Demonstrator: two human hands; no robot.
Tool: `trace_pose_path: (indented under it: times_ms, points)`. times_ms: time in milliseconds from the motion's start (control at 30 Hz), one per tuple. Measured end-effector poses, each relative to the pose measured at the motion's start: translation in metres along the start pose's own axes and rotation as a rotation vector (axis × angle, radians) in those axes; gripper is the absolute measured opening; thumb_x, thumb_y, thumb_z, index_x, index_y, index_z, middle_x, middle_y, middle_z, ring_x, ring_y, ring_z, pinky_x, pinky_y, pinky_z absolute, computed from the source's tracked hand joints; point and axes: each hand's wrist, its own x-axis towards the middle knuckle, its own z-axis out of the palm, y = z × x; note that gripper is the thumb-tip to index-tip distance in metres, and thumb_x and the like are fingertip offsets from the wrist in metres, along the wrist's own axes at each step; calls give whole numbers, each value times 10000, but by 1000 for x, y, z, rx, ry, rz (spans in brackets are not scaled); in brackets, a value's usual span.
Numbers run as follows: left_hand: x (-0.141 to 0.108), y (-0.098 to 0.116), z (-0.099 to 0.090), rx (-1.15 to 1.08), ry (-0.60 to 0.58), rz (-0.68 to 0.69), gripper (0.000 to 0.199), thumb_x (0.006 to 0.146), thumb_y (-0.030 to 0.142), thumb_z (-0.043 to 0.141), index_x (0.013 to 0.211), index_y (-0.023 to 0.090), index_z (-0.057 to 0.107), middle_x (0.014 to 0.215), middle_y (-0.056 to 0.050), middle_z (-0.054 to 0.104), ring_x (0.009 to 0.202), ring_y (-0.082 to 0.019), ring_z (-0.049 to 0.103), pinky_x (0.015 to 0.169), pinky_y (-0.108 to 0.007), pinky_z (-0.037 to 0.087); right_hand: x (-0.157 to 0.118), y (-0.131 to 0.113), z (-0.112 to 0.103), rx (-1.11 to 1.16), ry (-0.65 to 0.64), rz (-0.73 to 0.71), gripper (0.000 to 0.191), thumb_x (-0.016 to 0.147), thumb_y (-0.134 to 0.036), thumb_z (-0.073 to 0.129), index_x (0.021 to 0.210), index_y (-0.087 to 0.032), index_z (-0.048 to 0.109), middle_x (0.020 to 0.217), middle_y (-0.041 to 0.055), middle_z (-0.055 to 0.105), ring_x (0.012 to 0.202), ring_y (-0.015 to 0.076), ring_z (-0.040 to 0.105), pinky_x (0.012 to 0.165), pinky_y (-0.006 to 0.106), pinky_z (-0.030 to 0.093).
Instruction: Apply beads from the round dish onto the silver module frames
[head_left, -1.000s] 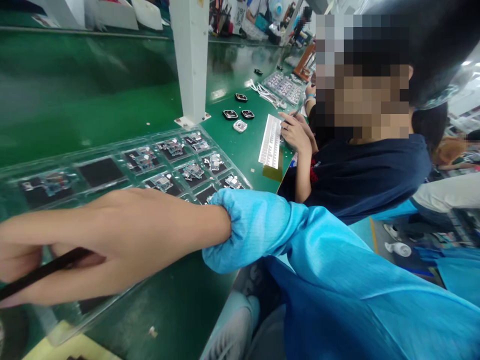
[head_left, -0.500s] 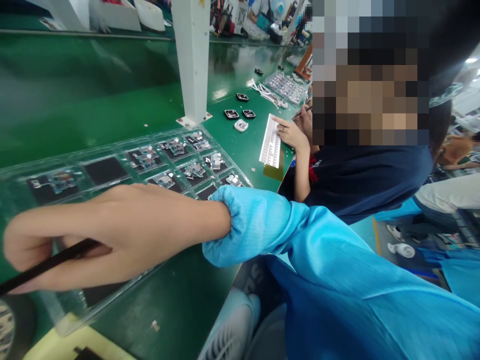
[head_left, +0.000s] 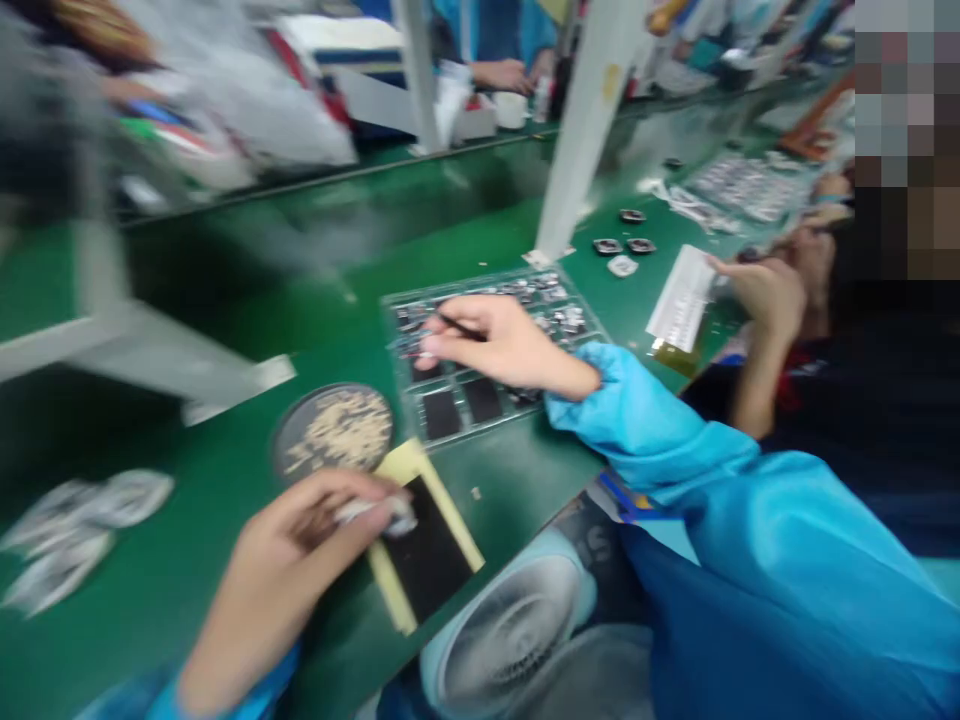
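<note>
head view shows white part (head_left: 402,516) between left fingers (head_left: 352,540).

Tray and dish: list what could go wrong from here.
The left hand is close to the dish of beige bits; a bump might spill them.
The right hand holds a dark tool at the tray; a slip could disturb its parts.
The left hand's white piece could fall from its grip.

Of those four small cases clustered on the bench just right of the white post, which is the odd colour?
The white case, lowest of the cluster in the picture. The other three cases are dark.
</note>
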Motion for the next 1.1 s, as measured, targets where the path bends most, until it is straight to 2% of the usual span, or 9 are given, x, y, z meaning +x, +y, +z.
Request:
trace_pose_path:
  times_ms: [100, 233, 333, 400, 500, 633, 733, 833, 1100]
  points:
    - [3, 9, -1, -146, 105, 12, 265, 809, 365, 813, 922, 168, 677, 894, -74, 735, 720, -157, 677, 508, -178, 456, 0, -14, 7, -26, 23, 119, 351, 838, -433, 738, 946, -106, 668, 875, 68, 749, 812, 98, 702, 791, 206, 524]
    - [10, 15, 1, -356, 265, 75, 324, 836, 386, 776, 1031, 141, 690, 832, -73, 704, 669, -153, 670, 459, -174, 408, 8, -30, 28, -63, -49, 133, 370, 842, -478, 722, 873, -111, 690, 812, 55, 739, 671, 53, 603, 663, 175, 446]
    - [10, 16, -1, -493, 284, 125, 337, 866, 358, 722, 1110, 129, 684, 907, -98, 710, 698, -184, 708, 480, -193, 435, 13, -36, 45, -91, -116, 86, 378, 854, -493, 703, 869, -115, 696, 808, 49, 729, 641, 40, 552, 618, 172, 402]
    - [9, 14, -3, -531, 283, 149, 332, 868, 332, 704, 1128, 125, 685, 959, -113, 715, 706, -196, 718, 482, -204, 445, 13, -34, 54, -67, -113, 84, 380, 865, -497, 690, 871, -117, 683, 777, 41, 715, 642, 46, 558, 626, 178, 410]
    - [10, 9, -4, -513, 292, 176, 323, 854, 302, 718, 1125, 128, 696, 978, -109, 725, 703, -180, 711, 476, -196, 438, 6, -27, 63, -25, -112, 144, 391, 842, -502, 714, 859, -116, 657, 680, 20, 671, 618, 59, 572, 626, 189, 430]
    - [13, 3, -2, -432, 309, 235, 330, 802, 218, 762, 1120, 149, 704, 955, -82, 749, 727, -148, 704, 540, -186, 483, -9, -17, 72, -23, -214, 231, 407, 822, -513, 727, 865, -115, 653, 615, 4, 632, 544, 52, 526, 560, 190, 392]
    - [15, 1, 1, -392, 307, 269, 380, 763, 158, 764, 1137, 151, 697, 1075, -98, 751, 920, -190, 726, 773, -262, 588, -15, -11, 78, -9, -251, 228, 386, 819, -495, 735, 850, -119, 656, 607, -2, 622, 563, 54, 541, 592, 193, 422]
    - [14, 0, 4, -353, 274, 306, 463, 759, 149, 774, 1208, 150, 664, 1229, -126, 710, 1109, -230, 697, 969, -341, 570, -15, -7, 80, -11, -239, 229, 376, 824, -487, 732, 862, -119, 664, 604, -6, 617, 562, 52, 537, 594, 191, 423]
    - [11, -1, 6, -290, 264, 314, 566, 781, 184, 814, 1311, 158, 616, 1307, -140, 668, 1162, -239, 670, 960, -319, 571, -14, -1, 75, -48, -209, 283, 378, 846, -487, 703, 882, -112, 675, 597, -8, 610, 523, 37, 491, 540, 183, 364]
